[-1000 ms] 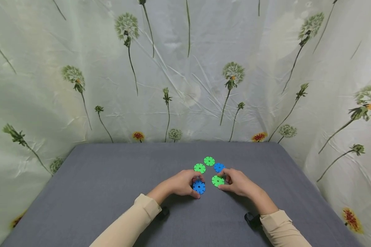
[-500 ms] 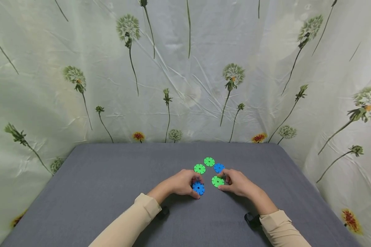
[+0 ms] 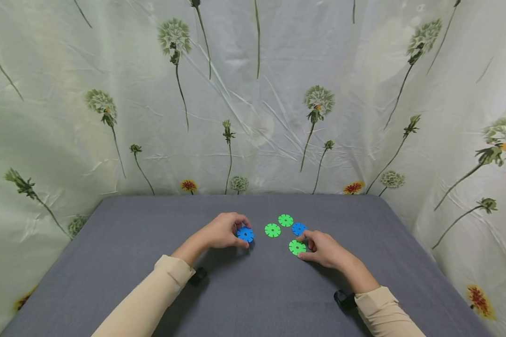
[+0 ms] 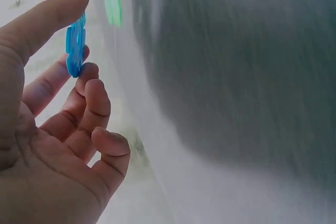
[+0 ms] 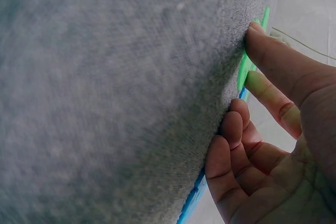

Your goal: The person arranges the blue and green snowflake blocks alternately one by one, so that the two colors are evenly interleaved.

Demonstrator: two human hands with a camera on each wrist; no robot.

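In the head view my left hand (image 3: pixel 227 230) pinches a blue notched disc (image 3: pixel 245 234) between thumb and fingers. The left wrist view shows that blue disc (image 4: pixel 76 45) edge-on, held off the cloth. My right hand (image 3: pixel 324 248) has its thumb and index finger at opposite edges of a green notched disc (image 3: pixel 297 247), which lies on the table. Another blue disc (image 3: pixel 299 229) lies just beyond the right fingertips, partly covered by them. Two more green discs, the left one (image 3: pixel 272 230) and the far one (image 3: pixel 285 220), lie flat.
Grey cloth covers the table (image 3: pixel 152 262). A dandelion-print curtain (image 3: pixel 253 103) hangs behind it and along both sides. In the right wrist view a blue edge (image 5: pixel 191 198) shows below the curled fingers; its whole shape is hidden.
My left hand has moved left and farther from me with the blue disc, away from the other discs. The right hand and the flat discs stay in place.
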